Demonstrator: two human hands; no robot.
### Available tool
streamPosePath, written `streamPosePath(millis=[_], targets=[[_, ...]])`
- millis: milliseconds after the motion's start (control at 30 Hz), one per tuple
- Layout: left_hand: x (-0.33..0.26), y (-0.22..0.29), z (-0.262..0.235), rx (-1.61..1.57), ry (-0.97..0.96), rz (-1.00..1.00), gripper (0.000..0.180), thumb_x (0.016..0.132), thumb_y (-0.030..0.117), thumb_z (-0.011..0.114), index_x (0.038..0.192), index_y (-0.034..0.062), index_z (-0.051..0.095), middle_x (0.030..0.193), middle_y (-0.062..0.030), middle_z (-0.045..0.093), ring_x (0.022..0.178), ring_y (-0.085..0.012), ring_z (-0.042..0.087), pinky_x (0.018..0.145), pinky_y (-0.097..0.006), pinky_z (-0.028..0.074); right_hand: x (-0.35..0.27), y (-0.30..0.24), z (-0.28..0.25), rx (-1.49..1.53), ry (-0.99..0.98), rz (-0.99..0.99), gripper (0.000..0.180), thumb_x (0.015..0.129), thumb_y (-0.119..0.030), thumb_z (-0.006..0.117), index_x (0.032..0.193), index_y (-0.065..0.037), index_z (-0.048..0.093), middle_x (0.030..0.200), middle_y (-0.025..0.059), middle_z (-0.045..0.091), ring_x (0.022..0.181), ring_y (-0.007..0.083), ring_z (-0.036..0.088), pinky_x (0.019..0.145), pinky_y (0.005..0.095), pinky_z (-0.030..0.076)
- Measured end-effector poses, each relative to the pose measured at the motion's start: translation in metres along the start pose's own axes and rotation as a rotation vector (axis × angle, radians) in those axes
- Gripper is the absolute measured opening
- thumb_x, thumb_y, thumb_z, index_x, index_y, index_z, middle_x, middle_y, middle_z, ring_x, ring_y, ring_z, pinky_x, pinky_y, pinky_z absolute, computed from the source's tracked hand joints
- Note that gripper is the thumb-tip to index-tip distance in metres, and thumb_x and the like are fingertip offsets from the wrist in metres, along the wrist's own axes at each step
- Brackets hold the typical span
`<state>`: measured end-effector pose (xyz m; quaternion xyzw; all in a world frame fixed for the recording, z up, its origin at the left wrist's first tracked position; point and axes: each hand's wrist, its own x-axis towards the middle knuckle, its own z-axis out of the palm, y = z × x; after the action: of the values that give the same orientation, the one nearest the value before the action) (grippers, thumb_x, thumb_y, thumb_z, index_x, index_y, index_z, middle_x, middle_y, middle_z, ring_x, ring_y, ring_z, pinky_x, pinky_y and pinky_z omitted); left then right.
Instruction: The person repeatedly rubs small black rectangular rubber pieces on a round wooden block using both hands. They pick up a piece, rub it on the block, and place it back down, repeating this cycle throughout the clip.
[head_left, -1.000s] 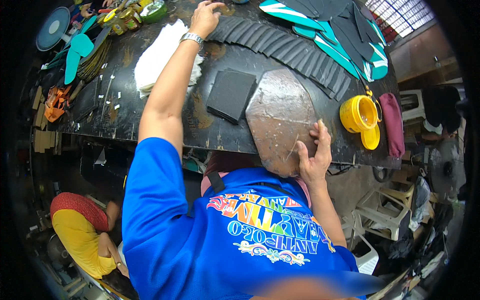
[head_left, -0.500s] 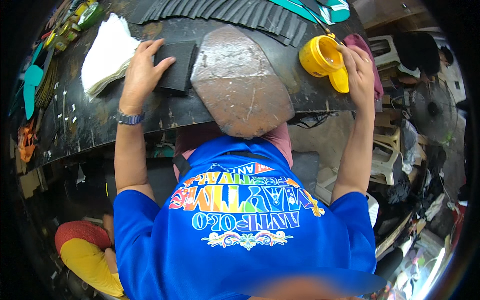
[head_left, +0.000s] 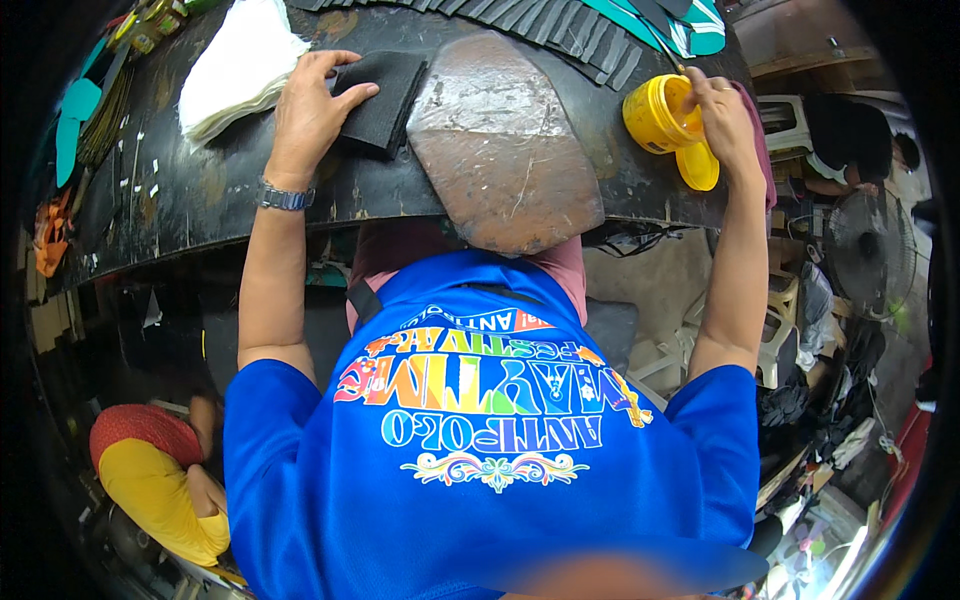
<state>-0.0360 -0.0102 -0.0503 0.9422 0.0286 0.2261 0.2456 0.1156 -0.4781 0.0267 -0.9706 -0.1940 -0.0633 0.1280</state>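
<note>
My left hand rests at the left edge of a stack of black foam-like rectangles. Its thumb lies on top, apart from the fingers. Over the mouth of a yellow plastic jar, my right hand has its fingers closed and dipping inside. Whatever those fingers hold is hidden by the hand and the rim. The jar lies tilted, with its yellow lid beside it. Between both hands sits a worn, many-sided brown slab, overhanging the front edge of the table.
White sheets are piled left of my left hand on the black table. A row of overlapping black strips runs along the back, near teal-and-white pieces. A person in yellow is at lower left; a fan stands right.
My right hand has gone from the jar's rim to dipping its fingers into the mouth. My left hand stays by the black stack. The whole view has shifted slightly.
</note>
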Motion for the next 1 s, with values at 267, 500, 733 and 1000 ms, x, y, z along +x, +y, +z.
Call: streamPosePath(millis=[267,500,733,1000], targets=[[-0.006,0.067,-0.005,-0.728,-0.001,-0.037,0.038,0.09,0.012,0.073,0.127,0.0076,0.067,0.121,-0.0089,0.07,0.111,-0.0234,0.068,0.097,-0.036,0.053,-0.055,-0.047,-0.012,-0.319,-0.091,0.328,0.068,0.102,-0.065,0.042,0.095,-0.007,0.077,0.102,0.0216,0.068,0.096,0.0414,0.068,0.081,0.0506,0.052],[-0.023,0.105,0.05,-0.387,-0.191,0.223,0.032,0.09,0.017,0.071,0.12,0.008,0.071,0.111,-0.0166,0.064,0.105,-0.0358,0.064,0.093,-0.042,0.052,-0.092,-0.092,0.045,0.551,-0.102,-0.002,0.043,0.104,-0.04,0.058,0.108,-0.001,0.077,0.095,0.0076,0.06,0.093,0.0188,0.058,0.084,0.0324,0.045],[-0.029,0.105,0.059,-0.247,-0.202,0.243,0.04,0.088,0.019,0.074,0.126,0.0072,0.068,0.121,-0.0206,0.062,0.111,-0.0395,0.063,0.096,-0.044,0.052,-0.081,-0.119,0.106,0.429,0.093,-0.255,0.04,0.104,-0.044,0.053,0.133,-0.023,0.07,0.154,0.0214,0.045,0.146,0.0428,0.032,0.118,0.0517,0.026],[-0.028,0.105,0.058,-0.223,-0.242,0.221,0.041,0.087,0.02,0.074,0.126,0.0073,0.068,0.123,-0.0203,0.062,0.112,-0.0395,0.063,0.096,-0.045,0.052,-0.084,-0.128,0.11,0.317,0.057,-0.245,0.041,0.102,-0.048,0.055,0.133,-0.028,0.07,0.156,0.0196,0.044,0.148,0.0454,0.028,0.118,0.0576,0.022]])
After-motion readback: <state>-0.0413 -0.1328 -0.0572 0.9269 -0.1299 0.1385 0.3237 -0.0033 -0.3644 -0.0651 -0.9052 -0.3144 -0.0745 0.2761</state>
